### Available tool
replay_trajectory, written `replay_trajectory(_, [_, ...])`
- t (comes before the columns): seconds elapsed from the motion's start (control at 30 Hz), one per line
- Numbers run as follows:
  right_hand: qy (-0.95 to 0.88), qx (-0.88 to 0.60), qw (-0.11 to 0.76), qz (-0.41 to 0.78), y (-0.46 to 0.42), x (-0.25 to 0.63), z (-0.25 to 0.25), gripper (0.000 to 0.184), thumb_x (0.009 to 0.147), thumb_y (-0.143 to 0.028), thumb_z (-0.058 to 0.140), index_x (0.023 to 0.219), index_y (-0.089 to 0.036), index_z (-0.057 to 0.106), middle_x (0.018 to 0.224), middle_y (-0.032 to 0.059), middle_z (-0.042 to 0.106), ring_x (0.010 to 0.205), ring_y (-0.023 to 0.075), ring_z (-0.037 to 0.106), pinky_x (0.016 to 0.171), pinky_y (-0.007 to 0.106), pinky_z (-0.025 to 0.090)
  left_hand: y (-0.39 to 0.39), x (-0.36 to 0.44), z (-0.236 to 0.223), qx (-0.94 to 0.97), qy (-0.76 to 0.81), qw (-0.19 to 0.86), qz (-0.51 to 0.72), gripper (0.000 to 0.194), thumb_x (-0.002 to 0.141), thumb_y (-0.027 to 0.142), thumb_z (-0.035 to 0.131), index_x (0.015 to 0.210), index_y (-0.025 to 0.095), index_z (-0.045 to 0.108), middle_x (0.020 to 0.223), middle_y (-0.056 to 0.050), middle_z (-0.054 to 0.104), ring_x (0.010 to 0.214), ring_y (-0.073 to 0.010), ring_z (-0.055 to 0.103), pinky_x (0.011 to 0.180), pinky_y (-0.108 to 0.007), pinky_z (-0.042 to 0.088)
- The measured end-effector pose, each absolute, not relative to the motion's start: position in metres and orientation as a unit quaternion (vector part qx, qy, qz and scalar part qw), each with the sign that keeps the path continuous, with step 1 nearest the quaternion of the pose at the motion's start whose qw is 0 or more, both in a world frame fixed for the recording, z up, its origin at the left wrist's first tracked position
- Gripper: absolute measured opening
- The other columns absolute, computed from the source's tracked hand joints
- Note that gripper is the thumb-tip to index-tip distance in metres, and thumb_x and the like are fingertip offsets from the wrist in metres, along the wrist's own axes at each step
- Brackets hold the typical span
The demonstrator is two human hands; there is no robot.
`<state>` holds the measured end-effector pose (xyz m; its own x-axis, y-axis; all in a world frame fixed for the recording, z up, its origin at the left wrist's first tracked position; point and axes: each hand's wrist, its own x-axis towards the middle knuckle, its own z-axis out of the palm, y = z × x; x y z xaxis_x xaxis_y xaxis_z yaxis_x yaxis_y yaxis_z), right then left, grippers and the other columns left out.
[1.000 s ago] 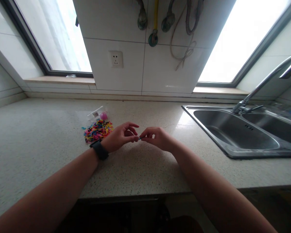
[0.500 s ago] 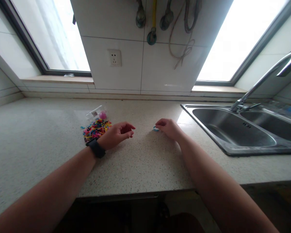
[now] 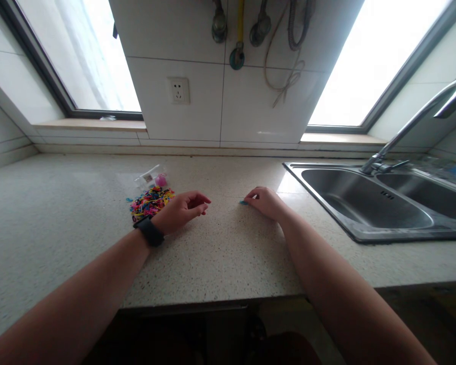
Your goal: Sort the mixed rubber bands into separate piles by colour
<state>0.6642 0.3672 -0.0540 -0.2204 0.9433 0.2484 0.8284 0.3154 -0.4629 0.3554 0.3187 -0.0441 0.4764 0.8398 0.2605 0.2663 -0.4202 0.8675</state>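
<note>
My right hand [image 3: 264,202] is low over the counter, its thumb and fingertips closed on a small blue loop [image 3: 243,202] that looks like a rubber band. Part of that loop is hidden by the fingertips. Across a gap to the left, my left hand [image 3: 182,209] holds nothing; its fingers curve loosely, with the thumb apart from them. A dark watch [image 3: 149,231] is on the left wrist. Just behind that hand lies a heap of small multicoloured rubber bands [image 3: 148,203], partly covered by the hand and watch.
A clear plastic bag [image 3: 146,177] with a pink ball [image 3: 160,180] touches the heap's far side. To the right, a steel double sink [image 3: 359,237] with a tall faucet [image 3: 410,121] is set into the speckled counter [image 3: 220,263]. A tiled wall with a socket [image 3: 179,91] stands behind.
The blue loop has turned under my right fingertips: its pale, lighter part no longer shows and it looks flatter. Both hands stay almost in place.
</note>
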Motion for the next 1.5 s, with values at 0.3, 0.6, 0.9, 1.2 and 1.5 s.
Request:
replay_trajectory(0.3, [-0.762, -0.572, 0.282, 0.114, 0.365, 0.661, -0.048, 0.028, 0.095, -0.034, 0.055, 0.09, -0.019, 0.078, 0.089, 0.0085, 0.073, 0.075, 0.0188, 0.064, 0.068, 0.031, 0.046, 0.32, 0.342, -0.035, 0.769, 0.391, 0.325, 0.388, 0.022, 0.093, 0.032, 0.061, 0.105, 0.015, 0.068, 0.084, -0.005, 0.071, 0.075, -0.0134, 0.065, 0.068, -0.026, 0.053])
replay_trajectory(0.6, [-0.783, -0.513, 0.336, 0.108, 0.364, 0.662, -0.048, 0.028, 0.092, -0.037, 0.054, 0.086, -0.02, 0.076, 0.086, 0.0073, 0.071, 0.07, 0.0181, 0.06, 0.066, 0.032, 0.044, 0.331, 0.274, -0.01, 0.767, 0.489, 0.064, 0.41, 0.021, 0.094, 0.033, 0.061, 0.106, 0.02, 0.071, 0.099, -0.006, 0.074, 0.083, -0.0155, 0.067, 0.075, -0.03, 0.053])
replay_trajectory(0.9, [-0.796, -0.505, 0.313, 0.116, 0.365, 0.66, -0.049, 0.028, 0.092, -0.034, 0.053, 0.086, -0.021, 0.076, 0.09, 0.0078, 0.072, 0.068, 0.0176, 0.06, 0.065, 0.032, 0.045, 0.342, 0.258, -0.02, 0.854, 0.469, 0.027, 0.221, 0.025, 0.09, 0.033, 0.066, 0.109, 0.021, 0.076, 0.109, -0.01, 0.074, 0.103, -0.024, 0.065, 0.099, -0.04, 0.045])
replay_trajectory(1.2, [-0.802, -0.498, 0.302, 0.132, 0.365, 0.661, -0.051, 0.027, 0.093, -0.035, 0.054, 0.087, -0.021, 0.076, 0.092, 0.0075, 0.072, 0.072, 0.0182, 0.061, 0.068, 0.032, 0.045, 0.349, 0.251, -0.026, 0.865, 0.465, 0.034, 0.188, 0.026, 0.089, 0.042, 0.067, 0.097, 0.02, 0.08, 0.099, -0.01, 0.075, 0.093, -0.0255, 0.066, 0.091, -0.041, 0.046])
replay_trajectory(1.5, [-0.812, -0.485, 0.295, 0.133, 0.365, 0.661, -0.052, 0.024, 0.093, -0.034, 0.056, 0.088, -0.021, 0.075, 0.093, 0.008, 0.072, 0.075, 0.0186, 0.062, 0.07, 0.032, 0.046, 0.346, 0.254, -0.024, 0.84, 0.504, 0.015, 0.202, 0.022, 0.091, 0.037, 0.063, 0.092, 0.02, 0.077, 0.092, -0.009, 0.076, 0.092, -0.025, 0.066, 0.088, -0.038, 0.046])
